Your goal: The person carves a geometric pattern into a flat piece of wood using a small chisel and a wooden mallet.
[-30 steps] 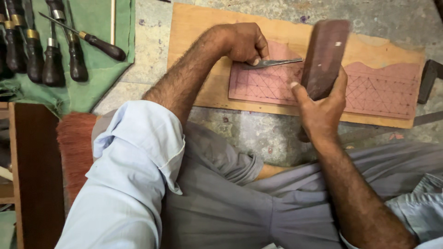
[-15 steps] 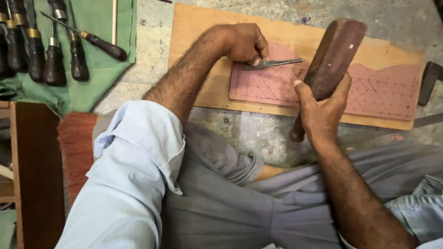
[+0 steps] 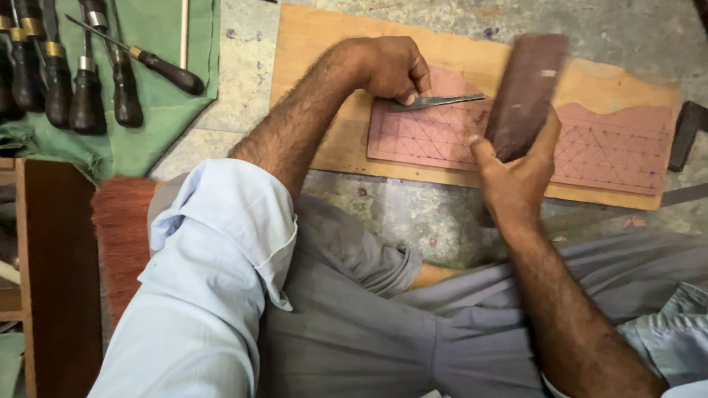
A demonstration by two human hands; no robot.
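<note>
Counts:
- 2 hands: left hand (image 3: pixel 391 70), right hand (image 3: pixel 516 177).
- 1 metal chisel (image 3: pixel 435 102), in the left hand.
- 1 dark wooden mallet (image 3: pixel 525 96), in the right hand, blurred.
- 1 pink panel (image 3: pixel 597 151) scored with a grid.
- 1 plywood board (image 3: pixel 324 51) under it.
- 1 green cloth (image 3: pixel 158 29).
- Dark-handled tools (image 3: pixel 88 96) on the cloth: at least 5 visible; the row runs past the frame edge, so the total is unclear.
- 1 reddish brush (image 3: pixel 122 236).
</note>
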